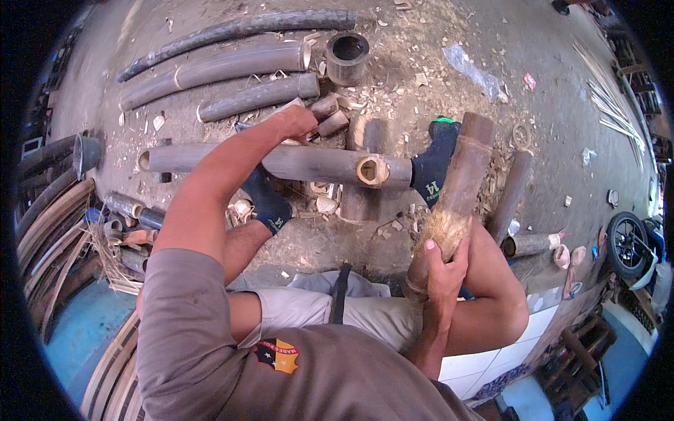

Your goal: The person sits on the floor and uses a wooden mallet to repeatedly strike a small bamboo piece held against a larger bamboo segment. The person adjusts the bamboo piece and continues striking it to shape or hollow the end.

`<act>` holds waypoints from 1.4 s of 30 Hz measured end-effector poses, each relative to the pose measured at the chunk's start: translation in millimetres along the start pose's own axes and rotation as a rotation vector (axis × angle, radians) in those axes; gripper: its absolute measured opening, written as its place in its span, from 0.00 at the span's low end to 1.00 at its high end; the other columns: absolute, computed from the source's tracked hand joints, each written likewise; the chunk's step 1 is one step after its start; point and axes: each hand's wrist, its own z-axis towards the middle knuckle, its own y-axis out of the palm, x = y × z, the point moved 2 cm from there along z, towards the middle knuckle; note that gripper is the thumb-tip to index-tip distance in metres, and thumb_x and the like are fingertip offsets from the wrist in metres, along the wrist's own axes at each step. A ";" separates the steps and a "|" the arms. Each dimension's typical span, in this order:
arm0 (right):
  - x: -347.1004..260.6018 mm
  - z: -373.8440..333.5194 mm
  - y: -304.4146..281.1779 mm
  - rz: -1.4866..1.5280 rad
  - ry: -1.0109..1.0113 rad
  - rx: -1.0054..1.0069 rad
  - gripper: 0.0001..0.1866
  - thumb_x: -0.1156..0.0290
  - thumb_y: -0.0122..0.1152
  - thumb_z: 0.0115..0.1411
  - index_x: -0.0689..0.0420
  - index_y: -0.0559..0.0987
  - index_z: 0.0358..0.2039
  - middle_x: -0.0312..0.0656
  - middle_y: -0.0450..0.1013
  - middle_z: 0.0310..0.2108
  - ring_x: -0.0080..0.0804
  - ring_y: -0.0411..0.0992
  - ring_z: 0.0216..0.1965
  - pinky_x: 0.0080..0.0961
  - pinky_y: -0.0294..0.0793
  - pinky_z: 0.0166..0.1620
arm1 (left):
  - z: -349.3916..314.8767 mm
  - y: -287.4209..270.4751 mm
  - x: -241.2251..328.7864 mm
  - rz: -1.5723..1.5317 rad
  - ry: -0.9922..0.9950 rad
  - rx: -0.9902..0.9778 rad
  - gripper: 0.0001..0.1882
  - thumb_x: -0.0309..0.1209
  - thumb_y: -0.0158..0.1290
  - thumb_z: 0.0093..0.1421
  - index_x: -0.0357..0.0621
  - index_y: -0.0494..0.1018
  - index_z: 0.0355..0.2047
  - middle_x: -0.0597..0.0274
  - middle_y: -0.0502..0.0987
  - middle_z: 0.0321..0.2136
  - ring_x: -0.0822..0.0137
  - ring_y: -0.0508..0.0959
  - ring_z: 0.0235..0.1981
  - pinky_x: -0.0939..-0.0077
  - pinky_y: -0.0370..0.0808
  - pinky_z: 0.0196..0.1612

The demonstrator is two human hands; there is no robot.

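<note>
My right hand (446,274) grips a thick brown bamboo tube (472,165) that stands tilted across my bent right leg. A pale, roughened patch shows on the tube just above the fingers. My left hand (298,123) is stretched forward with its fingers curled, beside two short bamboo pieces (328,119). What those fingers close on is mostly hidden. Below that hand lies a long bamboo pole (309,163) with a cut round hole near its right end. It rests across another bamboo length (361,203), between my dark-socked feet.
Several bamboo poles (232,64) lie ahead, with a short upright bamboo ring (347,59) beside them. Wood chips litter the floor. A thinner bamboo (512,189) lies right of the held tube. Curved strips (53,217) are stacked at left; a wheel (627,244) stands far right.
</note>
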 end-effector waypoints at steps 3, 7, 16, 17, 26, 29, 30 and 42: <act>-1.4 -0.3 0.2 0.004 0.022 0.009 0.47 0.71 0.67 0.60 0.62 0.54 0.76 0.55 0.69 0.65 0.41 0.70 0.63 0.33 0.65 0.67 | -13.2 3.5 -0.7 0.020 -0.038 -0.003 0.21 0.50 0.66 0.55 0.54 0.82 0.44 0.54 0.85 0.36 0.47 0.85 0.42 0.50 0.82 0.43; 1.5 -1.4 -0.3 0.031 -0.006 0.026 0.48 0.71 0.68 0.60 0.62 0.53 0.76 0.55 0.70 0.63 0.41 0.70 0.62 0.33 0.66 0.66 | -31.9 -1.7 6.7 -0.064 -0.109 0.036 0.24 0.52 0.65 0.57 0.59 0.81 0.51 0.57 0.85 0.40 0.50 0.84 0.47 0.52 0.81 0.46; -4.8 -1.4 1.7 -0.005 -0.041 0.020 0.46 0.72 0.67 0.60 0.65 0.54 0.75 0.54 0.73 0.60 0.40 0.72 0.59 0.32 0.68 0.64 | -13.6 -5.1 -1.7 -0.006 -0.016 -0.060 0.20 0.47 0.67 0.55 0.55 0.83 0.46 0.56 0.85 0.38 0.48 0.84 0.45 0.51 0.81 0.46; -3.8 -1.2 0.8 0.015 -0.034 0.031 0.46 0.72 0.67 0.60 0.65 0.54 0.75 0.54 0.73 0.60 0.40 0.72 0.59 0.32 0.68 0.64 | -13.5 -11.5 2.6 0.036 -0.022 -0.100 0.19 0.46 0.67 0.54 0.54 0.83 0.44 0.56 0.85 0.37 0.48 0.84 0.44 0.51 0.81 0.46; -10.3 -1.0 3.1 -0.029 -0.026 0.030 0.47 0.72 0.68 0.59 0.64 0.54 0.75 0.56 0.72 0.62 0.41 0.72 0.60 0.33 0.68 0.65 | -43.1 6.8 0.6 -0.110 -0.040 0.292 0.19 0.44 0.63 0.60 0.41 0.74 0.39 0.47 0.82 0.33 0.43 0.83 0.41 0.48 0.80 0.44; -4.3 -1.9 3.5 -0.021 -0.019 0.022 0.48 0.71 0.69 0.59 0.63 0.54 0.76 0.56 0.72 0.62 0.42 0.72 0.60 0.33 0.68 0.65 | -52.2 6.0 -1.2 -0.165 -0.020 0.350 0.19 0.46 0.61 0.62 0.42 0.74 0.38 0.49 0.81 0.36 0.43 0.82 0.42 0.47 0.79 0.44; -2.9 -0.4 3.2 -0.038 -0.034 0.024 0.48 0.70 0.69 0.59 0.63 0.54 0.76 0.57 0.73 0.61 0.42 0.72 0.60 0.33 0.68 0.65 | -53.6 2.2 1.8 -0.200 -0.018 0.363 0.19 0.46 0.60 0.63 0.42 0.74 0.38 0.49 0.81 0.37 0.43 0.82 0.42 0.48 0.79 0.44; -3.2 -2.0 4.5 -0.103 -0.024 0.032 0.46 0.72 0.66 0.60 0.60 0.55 0.76 0.57 0.66 0.68 0.45 0.68 0.66 0.34 0.63 0.68 | -84.8 11.9 -1.6 -0.243 -0.770 0.500 0.26 0.46 0.65 0.58 0.41 0.73 0.47 0.44 0.79 0.45 0.45 0.81 0.50 0.51 0.80 0.50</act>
